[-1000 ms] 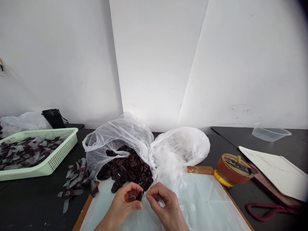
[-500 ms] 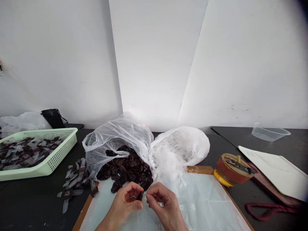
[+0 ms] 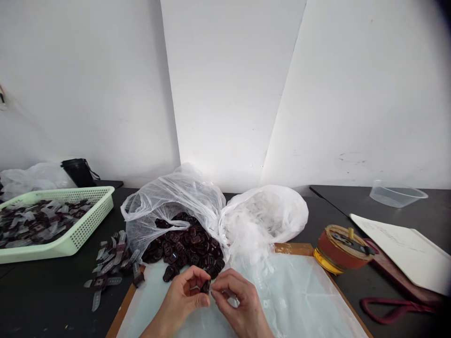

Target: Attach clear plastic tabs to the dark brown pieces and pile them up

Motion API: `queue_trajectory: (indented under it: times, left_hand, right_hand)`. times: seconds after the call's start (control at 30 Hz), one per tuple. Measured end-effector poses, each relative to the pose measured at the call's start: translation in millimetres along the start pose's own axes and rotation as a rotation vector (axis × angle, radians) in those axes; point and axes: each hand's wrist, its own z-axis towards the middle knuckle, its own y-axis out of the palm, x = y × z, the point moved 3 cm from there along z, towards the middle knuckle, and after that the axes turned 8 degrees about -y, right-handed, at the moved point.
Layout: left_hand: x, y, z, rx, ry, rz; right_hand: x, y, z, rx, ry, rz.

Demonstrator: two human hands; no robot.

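Note:
My left hand [image 3: 183,300] pinches a small dark brown plastic piece [image 3: 205,287] between thumb and fingers, low in the middle of the view. My right hand [image 3: 237,300] is closed in a pinch right beside it, fingertips almost touching the piece; what it holds is too small or clear to make out. Both hands hover over a pale sheet on a wooden board [image 3: 303,300]. Just behind them a clear plastic bag [image 3: 169,202] spills a heap of the same dark pieces [image 3: 186,246]. A second bag [image 3: 264,216] of clear strips lies to its right.
A pale green basket [image 3: 81,230] of assembled pieces stands at the left, with several more loose ones [image 3: 109,265] on the dark table beside it. A red-brown tape reel [image 3: 340,251], white papers [image 3: 405,249], a clear tub [image 3: 396,195] and a dark red cord [image 3: 394,310] lie right.
My right hand's fingertips have closed in slightly toward the dark piece in my left hand. Everything else has stayed put.

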Motion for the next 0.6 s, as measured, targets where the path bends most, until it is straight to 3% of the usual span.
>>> queue_trajectory:
  times: [0.2, 0.6]
  left_hand:
    - [-1, -3.6, -1, 0.048, 0.027, -0.049]
    - [0, -7.9, 0, 0.013, 0.076, 0.046]
  right_hand:
    - [3, 1, -2, -0.009, 0.117, 0.062]
    - [11, 0, -4, 0.022, 0.154, 0.104]
